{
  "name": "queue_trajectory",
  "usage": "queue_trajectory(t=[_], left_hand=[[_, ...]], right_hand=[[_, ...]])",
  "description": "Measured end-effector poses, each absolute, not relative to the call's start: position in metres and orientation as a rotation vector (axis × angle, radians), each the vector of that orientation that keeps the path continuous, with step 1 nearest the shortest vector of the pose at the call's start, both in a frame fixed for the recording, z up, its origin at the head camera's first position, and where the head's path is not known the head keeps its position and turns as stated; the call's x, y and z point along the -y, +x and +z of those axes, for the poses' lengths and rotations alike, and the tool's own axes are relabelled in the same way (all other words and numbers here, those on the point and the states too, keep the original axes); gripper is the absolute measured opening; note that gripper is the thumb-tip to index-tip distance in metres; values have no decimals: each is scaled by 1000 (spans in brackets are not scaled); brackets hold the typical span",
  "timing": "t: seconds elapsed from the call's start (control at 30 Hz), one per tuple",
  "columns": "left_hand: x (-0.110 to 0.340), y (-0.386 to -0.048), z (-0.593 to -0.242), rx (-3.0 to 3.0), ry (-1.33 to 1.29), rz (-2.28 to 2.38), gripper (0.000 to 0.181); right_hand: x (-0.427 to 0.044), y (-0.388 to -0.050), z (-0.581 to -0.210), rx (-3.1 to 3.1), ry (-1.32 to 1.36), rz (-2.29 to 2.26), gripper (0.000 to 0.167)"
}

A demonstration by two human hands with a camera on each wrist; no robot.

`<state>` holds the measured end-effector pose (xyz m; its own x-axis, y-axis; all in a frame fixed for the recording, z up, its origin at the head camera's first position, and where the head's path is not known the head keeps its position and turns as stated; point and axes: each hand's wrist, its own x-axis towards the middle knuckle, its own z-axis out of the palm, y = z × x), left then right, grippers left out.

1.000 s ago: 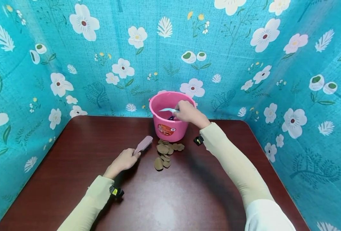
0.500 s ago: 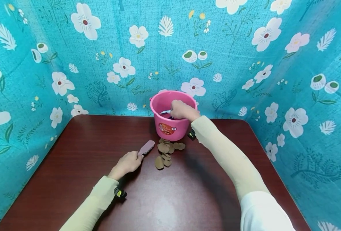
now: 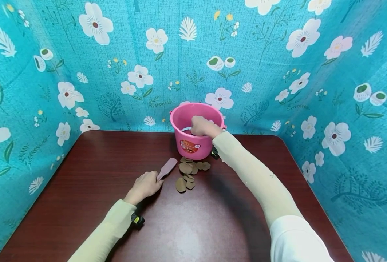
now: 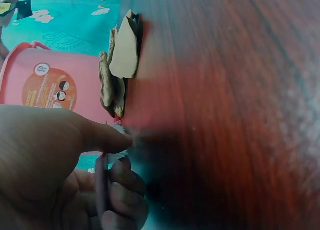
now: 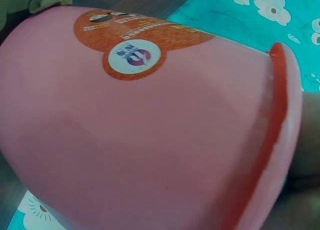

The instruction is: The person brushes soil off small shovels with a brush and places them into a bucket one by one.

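Note:
My left hand [image 3: 145, 186] grips the handle of a pink hairbrush [image 3: 168, 167] low over the table, its head pointing toward the bucket. In the left wrist view, thumb and curled fingers close round the brush handle [image 4: 102, 187]. My right hand [image 3: 202, 126] reaches over the front rim into a pink bucket [image 3: 196, 145] with an orange label. A pale blue curved strip [image 3: 186, 128] sticks out from that curled hand, inside the bucket; its kind cannot be told. The right wrist view shows mostly the bucket's wall [image 5: 165, 130]; the fingers are hidden behind its rim.
Several flat, irregular brown pieces [image 3: 185, 167] lie on the dark wooden table [image 3: 91, 174] in front of the bucket. Behind and at both sides hangs a turquoise flowered cloth [image 3: 180, 65].
My right hand has moved left and deeper into the bucket with the pale blue strip. My left hand has shifted slightly right with the hairbrush, whose bristles no longer show.

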<state>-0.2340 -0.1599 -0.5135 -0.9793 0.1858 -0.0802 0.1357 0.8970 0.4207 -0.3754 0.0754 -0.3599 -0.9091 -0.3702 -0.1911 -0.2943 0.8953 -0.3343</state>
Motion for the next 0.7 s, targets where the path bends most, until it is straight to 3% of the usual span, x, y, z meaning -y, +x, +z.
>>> queue_trajectory(t=[0.27,0.7], left_hand=[[160,-235,-515,-2957,273,571,29],[155,-234,-505,-2892,351,537,34]], right_hand=[[-71,-377,-362,-2772,-543,-425,16],[-68,-381,-366,-2763,-537,-419,27]])
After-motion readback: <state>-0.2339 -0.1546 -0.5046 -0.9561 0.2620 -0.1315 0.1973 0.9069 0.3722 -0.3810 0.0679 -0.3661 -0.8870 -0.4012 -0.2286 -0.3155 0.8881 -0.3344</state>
